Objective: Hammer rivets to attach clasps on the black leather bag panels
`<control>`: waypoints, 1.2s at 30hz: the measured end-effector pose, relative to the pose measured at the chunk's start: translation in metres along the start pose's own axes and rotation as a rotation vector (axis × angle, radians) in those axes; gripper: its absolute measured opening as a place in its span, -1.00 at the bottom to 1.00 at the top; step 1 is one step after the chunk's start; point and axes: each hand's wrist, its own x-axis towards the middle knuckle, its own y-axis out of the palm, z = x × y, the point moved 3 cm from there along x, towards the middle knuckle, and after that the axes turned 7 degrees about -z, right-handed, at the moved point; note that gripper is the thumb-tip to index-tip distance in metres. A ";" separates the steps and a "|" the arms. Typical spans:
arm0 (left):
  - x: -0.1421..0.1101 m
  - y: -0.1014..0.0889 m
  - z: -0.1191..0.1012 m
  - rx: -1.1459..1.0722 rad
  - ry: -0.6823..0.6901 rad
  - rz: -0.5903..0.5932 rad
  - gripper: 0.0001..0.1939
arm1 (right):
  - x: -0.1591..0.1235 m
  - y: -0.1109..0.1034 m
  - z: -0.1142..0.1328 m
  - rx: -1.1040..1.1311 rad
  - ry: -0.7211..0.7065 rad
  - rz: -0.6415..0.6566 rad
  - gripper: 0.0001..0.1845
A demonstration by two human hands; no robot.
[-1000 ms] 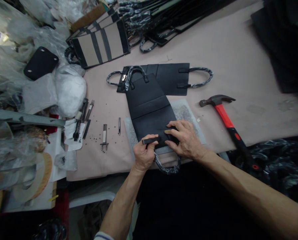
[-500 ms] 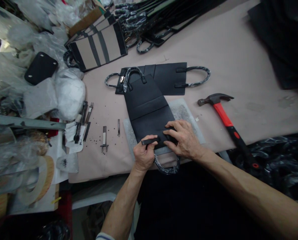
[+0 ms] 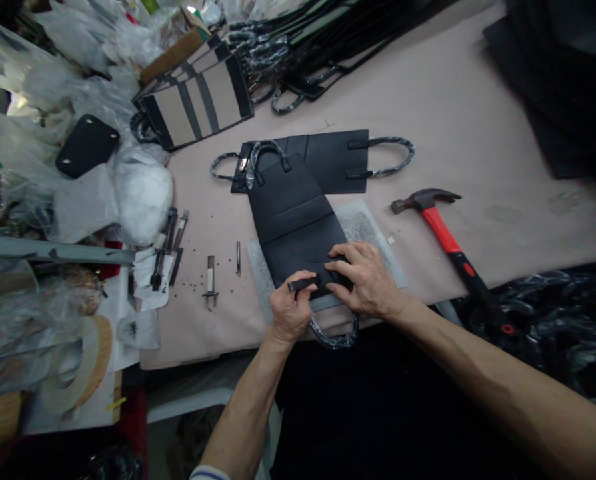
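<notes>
My left hand (image 3: pixel 293 307) is closed, with a short dark bar (image 3: pixel 302 285) pinched between thumb and forefinger over the black leather bag panel (image 3: pixel 298 213). What the bar's far end touches I cannot make out. On the same panel, near its close end, my right hand (image 3: pixel 365 280) presses with bent fingers, gripping a dark raised part there that they mostly cover. A plastic-wrapped handle (image 3: pixel 334 340) loops off this end, toward my body. Another wrapped handle (image 3: pixel 268 147) lies at the far end. Beneath the panel is a pale slab (image 3: pixel 371 227).
A claw hammer (image 3: pixel 443 230) with a red and black grip lies to the right. At left are a pronged punch (image 3: pixel 210 280), a thin metal rod (image 3: pixel 238 259) and several other tools. Behind lie a second black panel (image 3: pixel 333 160) and a striped bag (image 3: pixel 193 100); dark sheets (image 3: pixel 553 87) are stacked far right.
Both hands keep the same hold on the bar and panel. The view shifts slightly; nothing else has visibly moved on the table.
</notes>
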 end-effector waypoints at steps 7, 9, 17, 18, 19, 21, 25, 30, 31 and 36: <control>0.006 0.005 -0.005 0.064 -0.037 0.090 -0.87 | -0.001 0.004 0.000 -0.005 -0.004 -0.009 -0.70; 0.008 0.007 -0.008 0.084 -0.023 0.105 -0.87 | -0.001 0.001 0.001 0.039 -0.018 -0.012 -0.67; 0.008 0.014 -0.009 0.105 -0.012 0.114 -0.86 | -0.052 -0.076 -0.040 -0.246 0.265 -0.253 -0.64; 0.008 0.015 -0.009 0.099 -0.007 0.111 -0.86 | -0.063 -0.085 -0.050 -0.360 0.339 -0.202 -0.60; 0.007 0.015 -0.008 0.090 -0.008 0.108 -0.87 | -0.073 -0.092 -0.059 -0.450 0.407 -0.128 -0.55; 0.007 0.015 -0.007 0.070 -0.034 0.103 -0.87 | -0.086 -0.101 -0.075 -0.536 0.532 0.013 -0.50; 0.005 0.015 -0.005 0.032 -0.082 0.106 -0.86 | -0.082 -0.107 -0.099 -0.149 0.974 0.035 -0.63; 0.003 0.017 -0.001 0.041 -0.112 0.106 -0.85 | -0.046 -0.105 -0.082 0.631 1.278 0.091 -0.86; 0.003 0.017 -0.001 0.042 -0.122 0.106 -0.85 | -0.040 -0.107 -0.072 0.656 1.264 0.098 -0.85; 0.003 0.018 0.000 0.038 -0.137 0.121 -0.83 | -0.021 -0.127 -0.003 0.533 0.965 -0.011 -0.59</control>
